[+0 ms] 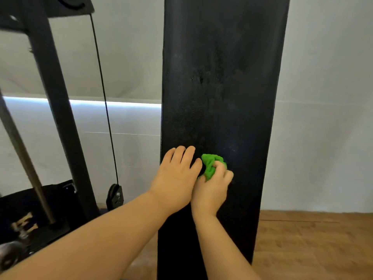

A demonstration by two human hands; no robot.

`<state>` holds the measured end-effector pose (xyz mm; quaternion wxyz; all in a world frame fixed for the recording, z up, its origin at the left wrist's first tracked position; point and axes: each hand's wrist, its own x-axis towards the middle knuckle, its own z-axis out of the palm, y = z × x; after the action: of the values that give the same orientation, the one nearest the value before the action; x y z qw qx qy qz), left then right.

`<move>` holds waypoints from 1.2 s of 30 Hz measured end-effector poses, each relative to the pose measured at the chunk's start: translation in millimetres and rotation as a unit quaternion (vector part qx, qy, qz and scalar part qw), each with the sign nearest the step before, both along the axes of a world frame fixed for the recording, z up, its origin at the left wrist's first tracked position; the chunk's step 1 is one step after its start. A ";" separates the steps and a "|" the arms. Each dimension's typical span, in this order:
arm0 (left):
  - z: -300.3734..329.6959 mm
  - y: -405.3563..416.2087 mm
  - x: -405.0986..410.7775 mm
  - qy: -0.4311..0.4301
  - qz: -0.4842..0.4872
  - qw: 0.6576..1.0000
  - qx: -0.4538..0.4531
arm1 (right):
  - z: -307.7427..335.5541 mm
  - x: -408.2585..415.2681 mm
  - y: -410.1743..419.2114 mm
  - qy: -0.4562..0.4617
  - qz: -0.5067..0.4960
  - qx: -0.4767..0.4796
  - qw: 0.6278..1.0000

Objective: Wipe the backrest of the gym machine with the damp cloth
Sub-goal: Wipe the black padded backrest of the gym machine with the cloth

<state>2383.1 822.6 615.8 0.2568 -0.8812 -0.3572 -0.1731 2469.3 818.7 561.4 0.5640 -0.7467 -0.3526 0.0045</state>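
While my left hand [175, 176] lies flat against the black backrest [222, 87], its fingers are straight and slightly spread, pointing up the pad, with the palm down near the pad's left edge; it grasps nothing. That forearm comes in from the lower left corner and crosses the frame at a shallow slant, wrist nearly straight. My right hand [212, 190] sits just beside it, the two touching or nearly so at the thumb side; I cannot tell which. Its fingers are curled tight round a bunched green cloth [211, 165], which pokes out above the knuckles and is pressed to the pad's surface about a third of the way up the visible length, a little left of the pad's centre line. The right forearm rises steeply from the bottom edge, lying over the lower part of the pad.

I see the backrest standing as a long upright panel, scuffed and dull in its middle stretch. Off to the left stands a dark frame post [58, 110], with a thin black cable [105, 98] running down to a pulley [115, 196] near the floor, and a grey metal bar [24, 158] leaning beside it. Wood flooring [312, 245] shows at lower right, under a pale wall [327, 98].
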 end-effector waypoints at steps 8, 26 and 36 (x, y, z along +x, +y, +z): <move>21.0 15.0 -5.4 -0.014 -0.056 0.998 0.011 | 26.3 31.7 3.4 -0.242 0.081 -0.033 0.966; -25.8 37.7 13.9 -0.141 -0.161 0.976 0.044 | -14.5 65.1 -9.1 -0.435 0.219 0.023 0.873; 35.0 75.8 33.7 -0.246 -0.162 0.946 0.137 | 57.0 88.3 40.3 -0.537 0.179 0.130 0.814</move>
<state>2416.8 898.4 650.8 0.2481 -0.8135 -0.2344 -0.4708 2557.5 859.0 618.4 0.3666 -0.4739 -0.7238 -0.3423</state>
